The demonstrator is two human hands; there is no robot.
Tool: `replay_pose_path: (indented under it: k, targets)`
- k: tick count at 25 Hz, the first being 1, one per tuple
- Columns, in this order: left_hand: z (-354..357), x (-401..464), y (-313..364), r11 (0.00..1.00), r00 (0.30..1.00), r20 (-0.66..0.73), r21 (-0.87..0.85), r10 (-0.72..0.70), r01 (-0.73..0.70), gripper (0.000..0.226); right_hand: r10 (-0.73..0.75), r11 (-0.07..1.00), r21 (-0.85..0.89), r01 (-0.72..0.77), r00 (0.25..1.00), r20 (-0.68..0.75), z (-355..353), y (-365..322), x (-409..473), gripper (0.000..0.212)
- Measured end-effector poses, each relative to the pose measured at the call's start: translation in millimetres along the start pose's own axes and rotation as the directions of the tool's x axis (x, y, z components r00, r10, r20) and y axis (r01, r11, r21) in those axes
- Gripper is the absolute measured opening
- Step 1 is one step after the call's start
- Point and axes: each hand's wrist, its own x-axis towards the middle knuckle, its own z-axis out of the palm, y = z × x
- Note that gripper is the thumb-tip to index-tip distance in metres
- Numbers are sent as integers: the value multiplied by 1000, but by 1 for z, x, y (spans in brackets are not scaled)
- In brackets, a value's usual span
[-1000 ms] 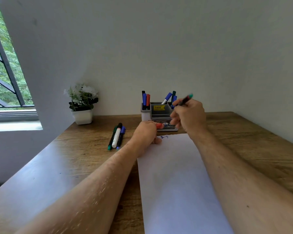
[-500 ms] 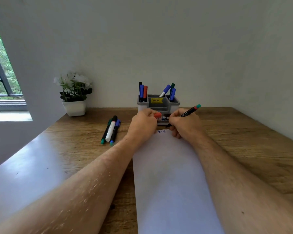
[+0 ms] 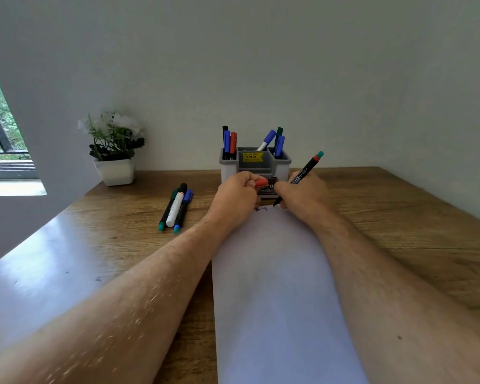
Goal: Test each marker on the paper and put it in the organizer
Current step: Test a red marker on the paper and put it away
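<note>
Now right hand (image 3: 302,194) grips slim black marker (image 3: 302,174) on smooth paper (image 3: 277,286); left hand (image 3: 237,198) pinches red cap (image 3: 262,182)

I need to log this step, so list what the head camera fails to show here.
- Marker tip: head view, too small to tell whether it touches the paper.
- Right hand grip: fingers curl away from the camera.
- Red cap: mostly buried in the left hand.
- Blue scribble: too small to read.
- Organizer front base: hidden behind both hands.

Black marker (image 3: 302,176) tilted, tip on paper (image 3: 275,286).
</note>
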Motion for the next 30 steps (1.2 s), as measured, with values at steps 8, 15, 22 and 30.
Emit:
replay_pose_path:
  k: [8,15,22,30]
  targets:
    - [0,2,-2,1000,1000,2,5,-29,29,27,0,999,46,1,1000,-13,2,-1,-2,20]
    - [0,1,-4,1000,1000,5,-8,-12,12,27,20,999,44,-19,1000,-22,4,3,5,17]
    - [0,2,-5,999,1000,8,-31,-17,17,28,-11,1000,15,12,1000,-12,7,5,4,17]
    - [-1,1,-5,998,999,3,-49,-33,33,28,2,1000,13,-2,1000,-28,8,4,6,18]
